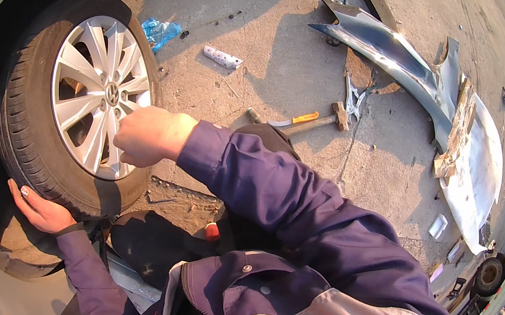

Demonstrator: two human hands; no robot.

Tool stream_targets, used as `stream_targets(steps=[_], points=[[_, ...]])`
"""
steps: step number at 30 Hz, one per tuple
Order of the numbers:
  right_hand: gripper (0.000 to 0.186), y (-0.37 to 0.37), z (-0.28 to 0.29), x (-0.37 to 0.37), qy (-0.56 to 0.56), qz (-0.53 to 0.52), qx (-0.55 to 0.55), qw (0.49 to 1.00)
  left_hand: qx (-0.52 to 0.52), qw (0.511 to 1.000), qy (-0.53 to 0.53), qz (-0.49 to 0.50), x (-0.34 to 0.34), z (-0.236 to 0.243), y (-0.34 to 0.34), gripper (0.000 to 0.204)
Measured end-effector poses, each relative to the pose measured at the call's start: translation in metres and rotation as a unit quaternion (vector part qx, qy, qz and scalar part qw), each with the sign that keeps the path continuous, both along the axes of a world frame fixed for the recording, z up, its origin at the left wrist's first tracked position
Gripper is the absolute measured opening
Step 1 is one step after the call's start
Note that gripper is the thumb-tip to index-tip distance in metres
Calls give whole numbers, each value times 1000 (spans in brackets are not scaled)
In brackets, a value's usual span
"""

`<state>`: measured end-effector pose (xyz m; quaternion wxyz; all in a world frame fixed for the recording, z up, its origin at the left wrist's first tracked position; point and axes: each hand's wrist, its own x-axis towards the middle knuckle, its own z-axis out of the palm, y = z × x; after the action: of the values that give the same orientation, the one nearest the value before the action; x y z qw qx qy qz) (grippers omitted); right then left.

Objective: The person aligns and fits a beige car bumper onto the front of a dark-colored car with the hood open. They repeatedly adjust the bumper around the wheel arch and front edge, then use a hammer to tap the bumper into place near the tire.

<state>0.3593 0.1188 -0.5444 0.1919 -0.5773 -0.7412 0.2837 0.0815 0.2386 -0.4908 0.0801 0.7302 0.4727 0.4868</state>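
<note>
A car wheel stands upright in the wheel arch at the left, its black tyre (59, 155) around a silver multi-spoke rim (80, 67). My right hand (152, 137) is closed in front of the rim's right side, near the hub and its bolt holes. Its fingers curl away from view, so whatever they hold, if anything, is hidden. Low on the tyre, my left hand (43, 210) rests against the tread with its fingers stretched out. Both arms wear dark purple sleeves.
On the concrete lie a hammer (317, 127), a yellow-handled knife (299, 119), pliers (354, 98), a patterned roll (222, 58) and blue plastic (160, 33). A detached grey fender (384, 49) and white panel (481, 166) lie farther right. Parked vehicles line the right edge.
</note>
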Motion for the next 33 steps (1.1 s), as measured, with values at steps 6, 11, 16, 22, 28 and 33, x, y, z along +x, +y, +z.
stream_targets(steps=[6,11,16,22,28,33], points=[[36,-58,-49,158,135,-334,130,924,17,1000,21,4,0,0,-1,46],[28,-208,-180,208,-27,-604,-85,792,18,1000,25,6,-1,0,-2,46],[33,-353,-258,119,-74,-665,-137,730,22,1000,16,-3,-1,-2,0,47],[37,-346,-271,63,-110,-644,2,757,10,999,30,16,-1,0,-1,48],[19,-309,-252,114,-82,-613,-92,781,-2,1000,26,16,2,1,-3,48],[24,-281,-246,97,-63,-553,-80,827,6,999,31,25,6,3,-7,48]])
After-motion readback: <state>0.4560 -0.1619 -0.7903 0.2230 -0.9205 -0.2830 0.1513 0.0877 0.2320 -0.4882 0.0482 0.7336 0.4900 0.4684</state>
